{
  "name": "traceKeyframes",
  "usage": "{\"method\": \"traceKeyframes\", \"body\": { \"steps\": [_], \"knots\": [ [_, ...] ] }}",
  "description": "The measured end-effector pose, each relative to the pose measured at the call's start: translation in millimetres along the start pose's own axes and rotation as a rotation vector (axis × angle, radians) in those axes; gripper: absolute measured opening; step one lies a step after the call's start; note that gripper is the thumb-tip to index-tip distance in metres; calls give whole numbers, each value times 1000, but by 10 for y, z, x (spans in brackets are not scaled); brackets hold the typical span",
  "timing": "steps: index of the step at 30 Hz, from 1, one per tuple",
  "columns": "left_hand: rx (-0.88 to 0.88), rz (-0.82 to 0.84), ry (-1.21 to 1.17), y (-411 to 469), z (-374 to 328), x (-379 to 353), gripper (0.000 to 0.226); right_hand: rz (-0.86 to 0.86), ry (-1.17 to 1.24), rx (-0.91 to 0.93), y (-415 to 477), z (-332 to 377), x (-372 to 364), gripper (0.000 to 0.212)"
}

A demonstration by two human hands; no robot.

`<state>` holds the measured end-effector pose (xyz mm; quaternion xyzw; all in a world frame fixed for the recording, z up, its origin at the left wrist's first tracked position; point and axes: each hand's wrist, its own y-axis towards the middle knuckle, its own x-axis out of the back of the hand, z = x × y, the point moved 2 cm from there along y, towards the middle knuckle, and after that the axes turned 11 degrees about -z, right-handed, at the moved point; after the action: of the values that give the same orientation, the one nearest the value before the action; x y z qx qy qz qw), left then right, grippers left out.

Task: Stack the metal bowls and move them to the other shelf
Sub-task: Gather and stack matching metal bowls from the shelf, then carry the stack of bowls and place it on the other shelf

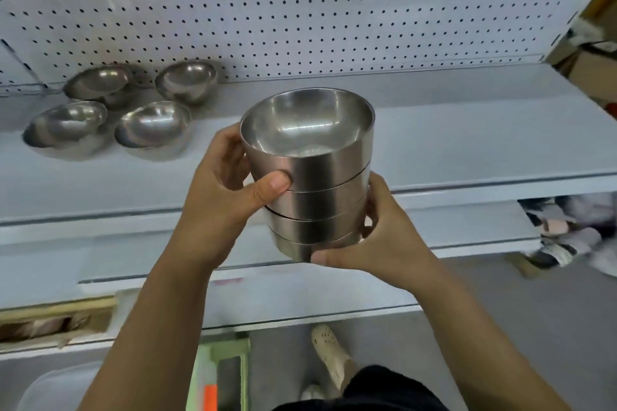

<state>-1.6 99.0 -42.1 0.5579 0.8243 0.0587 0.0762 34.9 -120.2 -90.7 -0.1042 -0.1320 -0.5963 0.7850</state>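
Note:
A stack of several straight-sided metal bowls (317, 183) is held upright in the air in front of the upper grey shelf (467, 143). My left hand (223, 190) grips the stack's left side, thumb pressed on the front near the top. My right hand (377, 237) cups the bottom right, thumb under the lowest bowl. Several rounded metal bowls (150, 123) lie tilted on the shelf's back left, near the pegboard.
A white pegboard wall (300, 10) backs the shelf. Lower grey shelves (300, 297) step out below the stack. Cardboard boxes (597, 53) stand at the far right, and a light shoe (330, 354) is on the floor.

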Motion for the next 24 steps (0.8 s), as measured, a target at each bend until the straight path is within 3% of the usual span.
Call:
{"method": "traceKeyframes", "body": {
  "steps": [7, 13, 17, 24],
  "knots": [
    [19, 226, -11, -99, 74, -752, 99, -188, 63, -70, -420, -323, 616, 108],
    [92, 409, -31, -62, 233, -1596, 80, -320, 76, -103, -623, -731, 1227, 111],
    [178, 512, -86, -132, 341, -2423, 90, -432, 85, -156, -821, -1036, 1883, 119],
    [248, 724, -130, -508, 494, -4261, 79, -630, 85, -224, -1369, -1598, 3368, 121]
  ]
}}
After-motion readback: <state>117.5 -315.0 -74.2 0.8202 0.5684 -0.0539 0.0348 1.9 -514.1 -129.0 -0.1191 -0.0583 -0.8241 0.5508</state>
